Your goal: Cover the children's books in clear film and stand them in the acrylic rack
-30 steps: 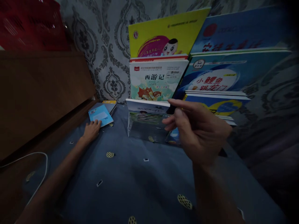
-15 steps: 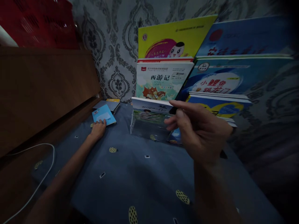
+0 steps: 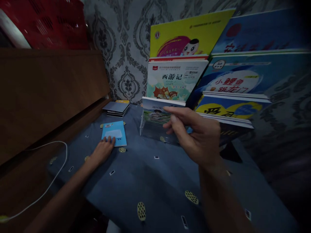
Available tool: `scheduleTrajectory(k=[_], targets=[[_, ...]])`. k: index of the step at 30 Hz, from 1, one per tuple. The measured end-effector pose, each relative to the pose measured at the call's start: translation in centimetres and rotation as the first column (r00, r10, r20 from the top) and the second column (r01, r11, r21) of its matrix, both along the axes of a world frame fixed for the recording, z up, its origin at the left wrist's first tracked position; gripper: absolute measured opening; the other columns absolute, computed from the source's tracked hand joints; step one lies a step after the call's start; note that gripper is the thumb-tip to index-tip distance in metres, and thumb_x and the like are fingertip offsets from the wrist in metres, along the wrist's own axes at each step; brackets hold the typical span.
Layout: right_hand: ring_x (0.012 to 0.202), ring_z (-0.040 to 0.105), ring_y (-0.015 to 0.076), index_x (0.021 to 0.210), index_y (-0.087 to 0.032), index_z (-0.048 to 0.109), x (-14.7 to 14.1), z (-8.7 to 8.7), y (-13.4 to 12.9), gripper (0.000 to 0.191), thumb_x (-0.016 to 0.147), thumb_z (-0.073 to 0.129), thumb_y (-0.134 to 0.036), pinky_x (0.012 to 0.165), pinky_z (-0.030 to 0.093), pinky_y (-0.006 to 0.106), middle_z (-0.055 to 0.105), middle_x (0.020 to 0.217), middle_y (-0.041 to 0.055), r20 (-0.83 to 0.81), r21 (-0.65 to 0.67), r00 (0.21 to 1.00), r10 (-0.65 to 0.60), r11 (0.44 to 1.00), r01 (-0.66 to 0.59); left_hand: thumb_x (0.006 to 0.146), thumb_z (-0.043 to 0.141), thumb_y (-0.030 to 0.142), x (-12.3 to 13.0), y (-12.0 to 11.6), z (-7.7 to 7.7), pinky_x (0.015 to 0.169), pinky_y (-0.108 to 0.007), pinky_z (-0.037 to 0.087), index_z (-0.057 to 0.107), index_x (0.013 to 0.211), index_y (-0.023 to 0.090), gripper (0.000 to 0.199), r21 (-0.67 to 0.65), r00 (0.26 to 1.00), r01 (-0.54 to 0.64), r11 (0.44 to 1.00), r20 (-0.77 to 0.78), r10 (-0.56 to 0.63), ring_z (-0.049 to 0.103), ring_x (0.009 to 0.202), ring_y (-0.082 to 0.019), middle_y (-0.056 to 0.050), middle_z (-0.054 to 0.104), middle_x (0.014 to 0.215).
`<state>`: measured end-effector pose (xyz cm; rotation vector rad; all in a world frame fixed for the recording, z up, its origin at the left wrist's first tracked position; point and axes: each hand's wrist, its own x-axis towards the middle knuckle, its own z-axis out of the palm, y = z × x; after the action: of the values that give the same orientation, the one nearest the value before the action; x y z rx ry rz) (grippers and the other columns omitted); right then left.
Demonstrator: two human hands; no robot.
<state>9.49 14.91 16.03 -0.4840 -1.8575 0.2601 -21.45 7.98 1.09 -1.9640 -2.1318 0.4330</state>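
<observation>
My left hand lies with its fingers flat on the lower edge of a light blue book, which rests on the table cloth. The thumb of that hand is hidden. Just behind the book is a small stack of books. My right hand is raised in front of a clear book rack, index finger stretched out and thumb apart from it, with nothing visible between them. Its fingertips overlap the small front book in the rack; whether they touch it I cannot tell.
Behind the front book stand a white-and-green book, a yellow book and several blue books. A wooden panel borders the left side, with a red basket above it. A white cable hangs at left.
The light blue book has slid toward me, away from the stack, under my left hand. My right hand has moved left across the front book. The view has shifted slightly.
</observation>
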Motion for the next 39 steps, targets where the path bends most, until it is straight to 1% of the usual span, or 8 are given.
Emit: scheduleTrajectory(k=[6, 11, 14, 19, 25, 29, 34, 39], targets=[[0.069, 0.071, 0.0137, 0.116, -0.02, 0.069, -3.0, -1.8, -0.8, 0.026, 0.099, 0.05, -0.019, 0.067, 0.053, 0.025, 0.077, 0.087, 0.0022, 0.257, -0.044, 0.962, 0.096, 0.995, -0.088, 0.094, 0.033, 0.001, 1.7, -4.1, -0.1, 0.104, -0.046, 0.051, 0.039, 0.149, 0.016, 0.057, -0.012, 0.995, 0.085, 0.996, 0.061, -0.084, 0.05, 0.136, -0.033, -0.021, 0.049, 0.147], [0.097, 0.072, 0.0201, 0.115, -0.017, 0.067, -8.7, -6.8, -2.8, 0.024, 0.099, 0.049, -0.015, 0.085, 0.053, 0.03, 0.076, 0.106, 0.0089, 0.632, -0.145, 0.715, 0.299, 0.952, -0.27, 0.093, 0.036, 0.0, 3.3, -5.9, 0.3, 0.106, -0.046, 0.049, 0.048, 0.143, 0.011, 0.053, -0.041, 0.991, 0.096, 0.995, 0.1, -0.092, 0.052, 0.134, -0.032, -0.021, 0.053, 0.144], [0.115, 0.066, 0.021, 0.126, -0.018, 0.06, -11.3, -10.0, -3.9, 0.029, 0.101, 0.046, -0.014, 0.099, 0.05, 0.035, 0.072, 0.121, 0.0099, 0.666, -0.242, 0.6, 0.443, 0.89, -0.388, 0.091, 0.041, 0.001, 4.3, -6.9, 0.8, 0.102, -0.043, 0.052, 0.059, 0.131, 0.011, 0.046, -0.053, 0.977, 0.139, 0.989, 0.171, -0.128, 0.059, 0.124, -0.03, -0.02, 0.063, 0.131], [0.127, 0.059, 0.0244, 0.137, -0.009, 0.053, -12.8, -13.3, -4.5, 0.039, 0.106, 0.04, -0.028, 0.111, 0.044, 0.04, 0.063, 0.136, 0.0165, 0.639, -0.357, 0.529, 0.558, 0.825, -0.438, 0.092, 0.044, 0.002, 6.1, -9.0, 1.1, 0.1, -0.04, 0.052, 0.068, 0.119, 0.011, 0.038, -0.11, 0.963, 0.199, 0.974, 0.207, -0.173, 0.066, 0.112, -0.027, -0.019, 0.07, 0.118], [0.14, 0.049, 0.0219, 0.14, -0.012, 0.054, -13.0, -15.1, -4.6, 0.046, 0.107, 0.035, -0.039, 0.12, 0.033, 0.041, 0.058, 0.146, 0.0151, 0.64, -0.409, 0.522, 0.564, 0.825, -0.389, 0.09, 0.044, 0.002, 8.3, -10.8, -0.1, 0.101, -0.047, 0.053, 0.063, 0.127, 0.009, 0.042, -0.052, 0.973, 0.203, 0.978, 0.119, -0.196, 0.064, 0.117, -0.032, -0.022, 0.067, 0.123], [0.145, 0.043, 0.0204, 0.14, -0.014, 0.055, -12.6, -16.4, -3.9, 0.043, 0.106, 0.041, -0.037, 0.123, 0.028, 0.042, 0.053, 0.151, 0.0134, 0.658, -0.383, 0.55, 0.514, 0.858, -0.343, 0.091, 0.042, 0.002, 9.0, -11.5, -0.4, 0.105, -0.047, 0.051, 0.058, 0.136, 0.011, 0.048, -0.047, 0.963, 0.26, 0.964, 0.092, -0.255, 0.06, 0.125, -0.032, -0.021, 0.063, 0.132], [0.15, 0.032, 0.0256, 0.146, -0.014, 0.048, -11.5, -17.5, -1.9, 0.048, 0.103, 0.048, -0.034, 0.124, 0.023, 0.048, 0.043, 0.158, 0.0153, 0.713, -0.314, 0.615, 0.338, 0.937, -0.151, 0.089, 0.037, -0.001, 9.2, -12.0, -0.6, 0.107, -0.048, 0.049, 0.048, 0.148, 0.013, 0.062, -0.067, 0.95, 0.306, 0.95, 0.082, -0.301, 0.049, 0.139, -0.035, -0.02, 0.049, 0.15], [0.15, 0.033, 0.0271, 0.148, -0.017, 0.047, -9.7, -17.8, -0.3, 0.049, 0.102, 0.048, -0.034, 0.123, 0.024, 0.05, 0.039, 0.16, 0.0169, 0.742, -0.304, 0.634, 0.218, 0.952, 0.028, 0.088, 0.035, -0.003, 9.8, -12.1, -0.4, 0.107, -0.048, 0.05, 0.046, 0.15, 0.016, 0.065, -0.087, 0.952, 0.307, 0.948, 0.028, -0.306, 0.049, 0.139, -0.035, -0.018, 0.048, 0.152]])
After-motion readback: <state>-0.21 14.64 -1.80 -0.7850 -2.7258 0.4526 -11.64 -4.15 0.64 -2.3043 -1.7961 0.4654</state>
